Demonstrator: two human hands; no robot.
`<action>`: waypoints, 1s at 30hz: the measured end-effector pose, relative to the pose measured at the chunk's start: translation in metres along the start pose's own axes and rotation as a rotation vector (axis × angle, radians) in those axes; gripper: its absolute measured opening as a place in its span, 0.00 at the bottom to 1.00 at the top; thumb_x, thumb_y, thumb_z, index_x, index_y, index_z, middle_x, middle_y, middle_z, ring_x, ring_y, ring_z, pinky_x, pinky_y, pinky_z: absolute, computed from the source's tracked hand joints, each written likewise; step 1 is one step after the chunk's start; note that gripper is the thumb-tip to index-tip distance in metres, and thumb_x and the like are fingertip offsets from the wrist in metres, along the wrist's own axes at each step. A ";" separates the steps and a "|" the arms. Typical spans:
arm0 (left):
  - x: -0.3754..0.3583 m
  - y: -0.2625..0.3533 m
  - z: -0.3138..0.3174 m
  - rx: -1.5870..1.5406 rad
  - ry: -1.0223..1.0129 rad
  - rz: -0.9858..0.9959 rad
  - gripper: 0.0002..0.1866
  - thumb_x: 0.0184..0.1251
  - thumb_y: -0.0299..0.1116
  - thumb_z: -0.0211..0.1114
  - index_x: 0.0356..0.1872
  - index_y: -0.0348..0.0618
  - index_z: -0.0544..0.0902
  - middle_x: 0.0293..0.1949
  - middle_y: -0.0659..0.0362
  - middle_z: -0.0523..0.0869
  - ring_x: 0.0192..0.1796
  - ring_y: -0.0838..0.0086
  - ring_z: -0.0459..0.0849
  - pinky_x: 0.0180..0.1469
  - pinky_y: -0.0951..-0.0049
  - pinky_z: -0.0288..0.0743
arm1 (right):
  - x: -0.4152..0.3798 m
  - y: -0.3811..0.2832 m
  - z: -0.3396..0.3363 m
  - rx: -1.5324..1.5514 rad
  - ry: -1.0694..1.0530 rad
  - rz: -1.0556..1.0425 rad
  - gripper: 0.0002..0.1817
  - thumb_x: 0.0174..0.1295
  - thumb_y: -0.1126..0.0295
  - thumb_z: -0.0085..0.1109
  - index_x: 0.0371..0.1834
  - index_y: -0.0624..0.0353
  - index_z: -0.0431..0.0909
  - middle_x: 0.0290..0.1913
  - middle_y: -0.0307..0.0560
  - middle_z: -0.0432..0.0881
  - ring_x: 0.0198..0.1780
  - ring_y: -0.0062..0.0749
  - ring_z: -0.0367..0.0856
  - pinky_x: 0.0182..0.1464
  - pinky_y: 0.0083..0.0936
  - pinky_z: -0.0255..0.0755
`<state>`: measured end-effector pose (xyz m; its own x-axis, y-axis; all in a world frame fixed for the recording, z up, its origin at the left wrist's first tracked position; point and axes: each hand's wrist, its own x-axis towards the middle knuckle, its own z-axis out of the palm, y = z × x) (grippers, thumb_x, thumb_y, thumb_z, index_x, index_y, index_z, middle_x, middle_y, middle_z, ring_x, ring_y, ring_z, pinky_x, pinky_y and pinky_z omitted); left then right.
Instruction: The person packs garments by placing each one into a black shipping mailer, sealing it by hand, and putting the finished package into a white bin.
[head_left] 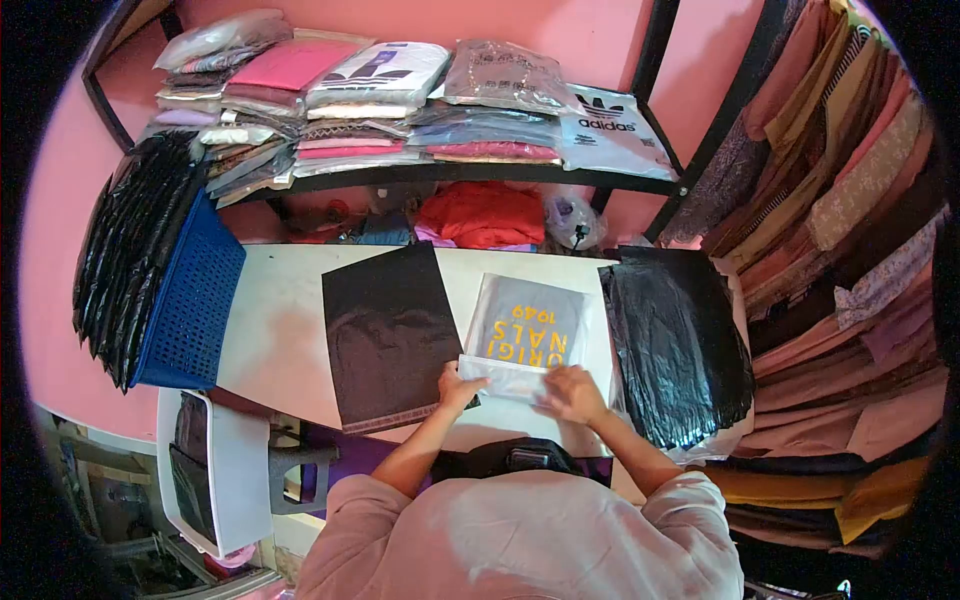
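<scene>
A folded grey garment with yellow lettering [530,325] lies in a clear plastic bag on the white table. The bag's flap [505,379] is folded over at the edge nearest me. My left hand [459,386] pinches the left corner of that flap between thumb and fingers. At the flap's right side is my right hand [574,395], fingers bent and slightly blurred; whether they grip the plastic is unclear. A flat black mailer [390,335] lies just left of the bag, partly beside my left hand.
Black plastic bags [680,345] are stacked at the table's right. A blue basket [195,300] holds black packages on the left. Bagged clothes fill the shelf [450,172] behind. Garments [840,230] hang at the right. A white bin [240,470] stands lower left.
</scene>
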<state>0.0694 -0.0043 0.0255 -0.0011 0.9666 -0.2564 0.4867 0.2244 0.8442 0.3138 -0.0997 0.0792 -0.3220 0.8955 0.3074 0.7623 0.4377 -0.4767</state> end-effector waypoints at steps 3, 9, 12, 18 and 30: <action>0.003 0.003 0.000 0.021 -0.022 -0.007 0.35 0.24 0.39 0.78 0.39 0.36 0.74 0.34 0.50 0.82 0.38 0.63 0.81 0.43 0.69 0.73 | -0.001 0.025 0.005 -0.104 0.367 0.283 0.21 0.43 0.65 0.66 0.39 0.61 0.73 0.38 0.53 0.76 0.38 0.36 0.76 0.37 0.25 0.71; 0.017 0.015 -0.007 0.054 0.231 0.167 0.41 0.23 0.33 0.79 0.46 0.34 0.68 0.43 0.48 0.75 0.47 0.61 0.74 0.51 0.68 0.68 | -0.026 0.061 0.074 0.595 -0.040 0.768 0.15 0.42 0.60 0.65 0.20 0.63 0.76 0.19 0.50 0.79 0.23 0.33 0.78 0.27 0.28 0.71; 0.024 0.007 -0.006 0.014 0.424 0.184 0.44 0.25 0.29 0.78 0.51 0.33 0.63 0.49 0.47 0.68 0.52 0.59 0.68 0.55 0.66 0.63 | 0.007 0.000 0.012 0.748 -0.409 0.835 0.19 0.48 0.52 0.61 0.23 0.60 0.78 0.19 0.48 0.79 0.21 0.28 0.77 0.26 0.28 0.70; 0.009 -0.012 0.003 -0.079 0.194 -0.031 0.39 0.29 0.32 0.74 0.49 0.34 0.68 0.42 0.48 0.78 0.46 0.60 0.78 0.49 0.68 0.70 | 0.031 0.060 0.001 -0.030 0.171 0.675 0.25 0.40 0.68 0.67 0.43 0.61 0.70 0.37 0.52 0.77 0.40 0.46 0.75 0.43 0.35 0.70; 0.021 0.016 -0.006 0.162 -0.137 0.427 0.28 0.32 0.27 0.73 0.41 0.37 0.72 0.38 0.48 0.79 0.43 0.57 0.78 0.46 0.65 0.71 | 0.150 0.026 0.001 0.304 -0.300 0.034 0.53 0.23 0.62 0.75 0.61 0.54 0.59 0.59 0.57 0.65 0.60 0.50 0.62 0.62 0.39 0.55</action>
<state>0.0725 0.0203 0.0364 0.3392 0.9403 0.0289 0.5484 -0.2226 0.8060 0.2851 0.0460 0.1120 -0.4829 0.8739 0.0555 0.5896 0.3714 -0.7173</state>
